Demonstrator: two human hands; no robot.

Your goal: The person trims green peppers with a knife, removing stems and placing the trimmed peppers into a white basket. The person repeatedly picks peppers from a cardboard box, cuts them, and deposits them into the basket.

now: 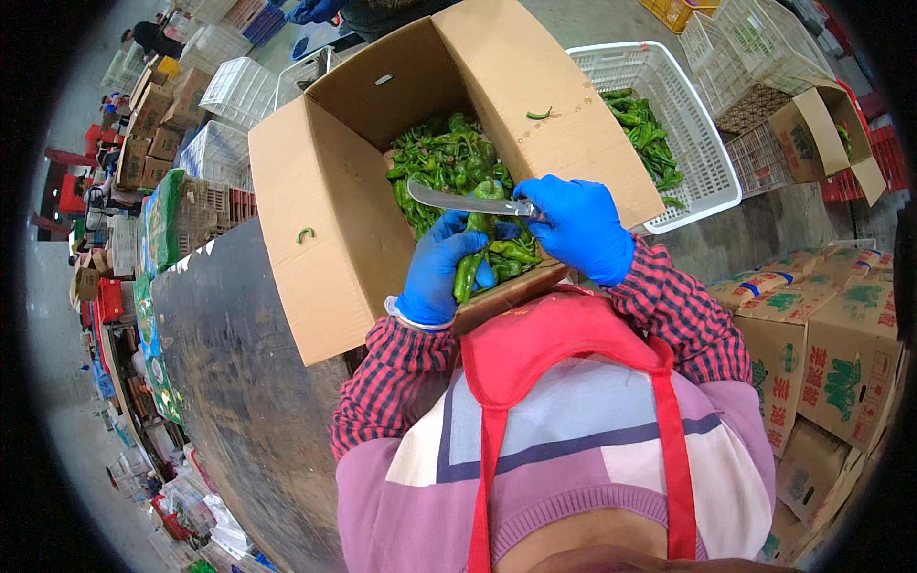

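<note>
My right hand [579, 227], in a blue glove, is closed round the handle of a knife [457, 200]. Its curved metal blade points left over the open cardboard box [334, 167]. Just below the blade, my left hand [432, 277], gloved in blue too, is closed on green peppers [466, 275], some of them sticking out between its fingers. Beneath both hands, more green peppers [435, 158] cover the bottom of the box. The left fingertips are partly hidden by the peppers. One small pepper [539, 114] lies on the right flap, and another [305, 234] on the left flap.
A white plastic basket [707, 143] with green peppers stands right of the box. To the left is a dark tabletop [248, 382]. Printed cardboard cartons [774, 334] are stacked at the right. Stacked white crates [239, 91] stand at the far left, and a blue-gloved hand [315, 10] shows at the top.
</note>
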